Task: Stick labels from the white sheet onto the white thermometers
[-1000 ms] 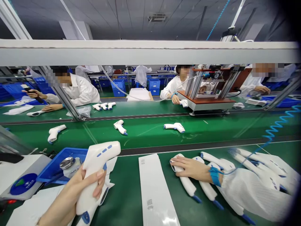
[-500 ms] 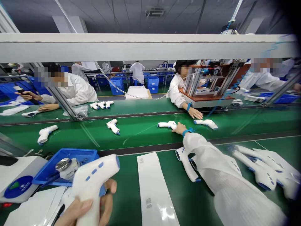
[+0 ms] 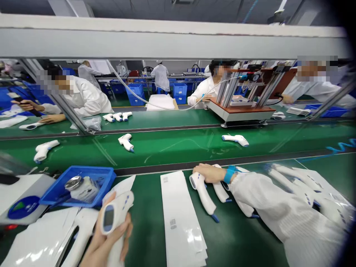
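Brought right hand back from green belt to row of white thermometers near five o'clock, and turned held thermometer, at half past seven, to show screen. Probably light, stiff and slick (likely fragile at the screen); best taken by the handle. Wrapped there by half-closed left hand; with right, bent loosely over the row, cannot tell whether gripping.

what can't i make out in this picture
Head view: the screen of the white device in the left hand, too blurred to read
Head view: underside of the right hand, hidden by its back; grip unclear
Head view: print on the white sheets, too small
Head view: another white device, partly hidden by the right sleeve
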Tool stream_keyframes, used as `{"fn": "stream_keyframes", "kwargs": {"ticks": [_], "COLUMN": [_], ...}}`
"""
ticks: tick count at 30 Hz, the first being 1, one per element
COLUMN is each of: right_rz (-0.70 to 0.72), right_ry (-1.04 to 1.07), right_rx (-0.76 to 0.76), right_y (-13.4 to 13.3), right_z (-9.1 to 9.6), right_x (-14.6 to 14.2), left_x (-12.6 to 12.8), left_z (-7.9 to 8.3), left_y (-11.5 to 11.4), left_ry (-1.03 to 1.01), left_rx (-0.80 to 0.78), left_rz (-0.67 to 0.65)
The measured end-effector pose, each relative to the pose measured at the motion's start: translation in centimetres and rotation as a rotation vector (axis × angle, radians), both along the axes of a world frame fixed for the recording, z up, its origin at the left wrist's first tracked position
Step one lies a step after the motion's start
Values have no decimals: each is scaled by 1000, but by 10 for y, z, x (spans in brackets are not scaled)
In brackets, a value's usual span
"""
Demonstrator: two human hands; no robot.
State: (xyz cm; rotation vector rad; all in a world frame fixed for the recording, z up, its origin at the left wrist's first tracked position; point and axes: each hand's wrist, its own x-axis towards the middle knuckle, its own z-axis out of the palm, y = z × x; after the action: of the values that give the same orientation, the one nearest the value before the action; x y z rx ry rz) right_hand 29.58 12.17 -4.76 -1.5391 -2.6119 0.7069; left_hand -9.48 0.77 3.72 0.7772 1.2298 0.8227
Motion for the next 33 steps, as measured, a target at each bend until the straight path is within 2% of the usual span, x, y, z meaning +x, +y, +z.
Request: {"fn": "stream_keyframes", "kwargs": {"ticks": [2,5,7,8,10,13,17,21,28,31,33], "right_rz": [5,-75,-135,-149,-154,-180,-303,-337,-380,-277,-141], "right_ry": [-40,-117,-82,-15,187,436,516,510,483,583,702], "right_rx": [48,256,392,399,274,58,73,101,67,-11,-216], "right_y": [-24,-49,-66,-76,-98,-122,-131,-127,-118,-126,-136], "right_z": [-1,5,11,13,13,-1,-26,-36,-31,-18,-3], "right_x": [0,-2,-16,-27,-55,-101,-135,-142,-150,-148,-144], "left_x": [18,41,54,59,69,80,86,86,89,87,87], "left_z": [-11,-29,-40,-46,-56,-70,-87,-94,-94,-92,-88], "left_y": [-7,-13,-15,-17,-18,-17,-12,-11,-9,-4,-1], "left_ry": [16,-17,-66,-88,-119,-105,-83,-87,-81,-57,-41], "left_rx": [28,68,70,67,56,91,171,202,212,181,179], "left_rz": [70,127,135,129,101,83,42,14,4,12,19]}}
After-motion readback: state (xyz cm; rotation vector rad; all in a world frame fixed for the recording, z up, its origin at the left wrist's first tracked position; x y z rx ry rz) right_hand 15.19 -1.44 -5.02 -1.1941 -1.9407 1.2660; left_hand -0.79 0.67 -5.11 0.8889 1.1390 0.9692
